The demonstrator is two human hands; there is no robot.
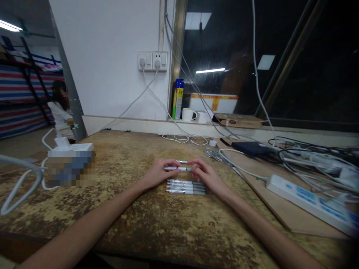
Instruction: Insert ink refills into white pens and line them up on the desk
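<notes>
Between my two hands a white and silver pen (182,169) is held level. My left hand (157,173) pinches its left end, and the fingers of my right hand (206,175) are closed at its right end. Just beyond it, close to the fingertips of both hands, lies a second pen (182,161); whether any finger touches it I cannot tell. Nearer to me, several similar pens (185,186) lie side by side in a neat row on the worn wooden table (157,224).
At the right, a white power strip (305,200) lies on a brown board (269,186) beside tangled cables (316,160) and a black box (251,148). A spray can (178,99) and a white mug (189,114) stand on the sill. A person (60,110) sits at the far left.
</notes>
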